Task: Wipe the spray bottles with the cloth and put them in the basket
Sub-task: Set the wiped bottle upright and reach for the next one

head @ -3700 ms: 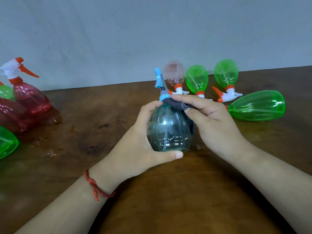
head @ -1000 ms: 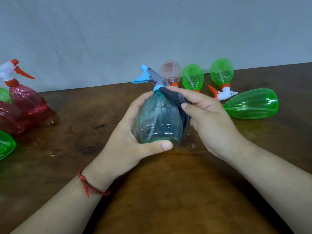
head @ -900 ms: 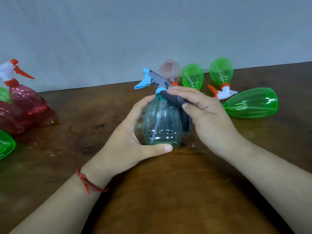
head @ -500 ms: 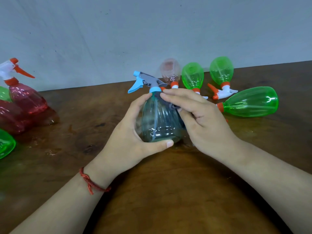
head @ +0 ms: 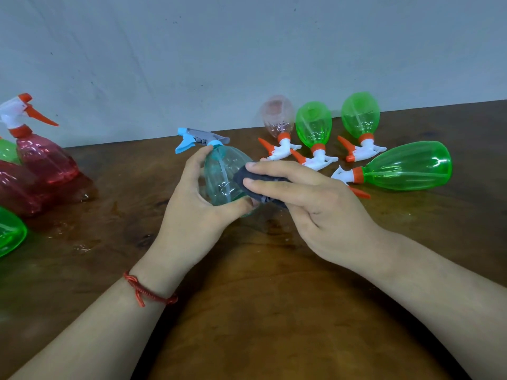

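**WIPE IN PROGRESS ON ONE BOTTLE; BASKET NOT IN FRAME**

Head view, grip and position.
Shows the left hand (head: pixel 197 204) curled round the teal spray bottle (head: pixel 219 176), thumb under the base and fingers behind the body. Holds it tilted just above the table (head: pixel 260 311), with the blue trigger head pointing left. Shows the right hand (head: pixel 315 204) pinching the dark cloth (head: pixel 248 178) between long fingers above and thumb below. Presses it against the bottle's right flank.

Head view, progress.
Reads as mid-wipe on this one bottle, with placement not yet done. Leaves four bottles lying beyond the right hand: a pale pink bottle (head: pixel 277 113), a middle green bottle (head: pixel 312 124), a rear green bottle (head: pixel 360 112) and a side-lying green bottle (head: pixel 408 165). Cannot tell whether any of these is wiped. Shows no basket, so cannot confirm any bottle as stowed.

Head view, surroundings.
Finds an upright red bottle (head: pixel 44 157) among other red ones at the left edge, plus a cropped green bottle (head: pixel 9 231) at lower left. Notes wet patches (head: pixel 79 246) on the wood near them. Puts the orange-and-white trigger heads of the lying bottles just beside the right knuckles. Keep the cloth hand clear of them when turning the bottle.
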A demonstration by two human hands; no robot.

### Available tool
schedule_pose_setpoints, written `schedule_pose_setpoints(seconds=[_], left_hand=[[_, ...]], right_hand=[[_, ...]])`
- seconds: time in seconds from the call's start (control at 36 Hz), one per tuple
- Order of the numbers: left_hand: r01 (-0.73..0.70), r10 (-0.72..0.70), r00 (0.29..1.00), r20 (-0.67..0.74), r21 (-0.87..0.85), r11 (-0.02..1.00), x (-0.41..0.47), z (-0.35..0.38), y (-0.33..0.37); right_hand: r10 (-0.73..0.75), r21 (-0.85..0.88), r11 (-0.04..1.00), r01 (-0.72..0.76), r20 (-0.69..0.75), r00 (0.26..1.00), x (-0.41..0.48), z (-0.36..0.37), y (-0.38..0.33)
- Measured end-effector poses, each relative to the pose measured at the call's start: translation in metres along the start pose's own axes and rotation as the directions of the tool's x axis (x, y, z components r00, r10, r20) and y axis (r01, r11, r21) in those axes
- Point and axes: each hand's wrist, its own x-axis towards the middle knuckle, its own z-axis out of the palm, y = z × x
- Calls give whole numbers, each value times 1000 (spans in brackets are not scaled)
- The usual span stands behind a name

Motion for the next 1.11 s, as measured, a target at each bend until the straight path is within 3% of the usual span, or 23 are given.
schedule_pose_setpoints(seconds=[0.11,0.25,0.5,0.67,0.83,1.11], left_hand=[[0,1,1000,24,-41,999,-2,1,5],[-50,55,995,79,-60,997,-8,3,10],[-94,102,974,200,-52,994,-15,9,8],[-127,153,930,334,-99,987,-22,11,15],[-169,142,914,380,37,985,-15,8,6],[-223,192,944,269,91,971,-15,12,4]], right_hand=[[23,42,999,-22,-28,999,1,-1,2],[176,190,970,-153,-111,978,5,2,5],[335,337,898,-282,-110,936,10,-1,10],[439,543,782,-307,-129,889,12,-6,12],[377,432,861,-270,-185,908,9,-4,17],[225,237,955,-180,-182,957,5,1,11]])
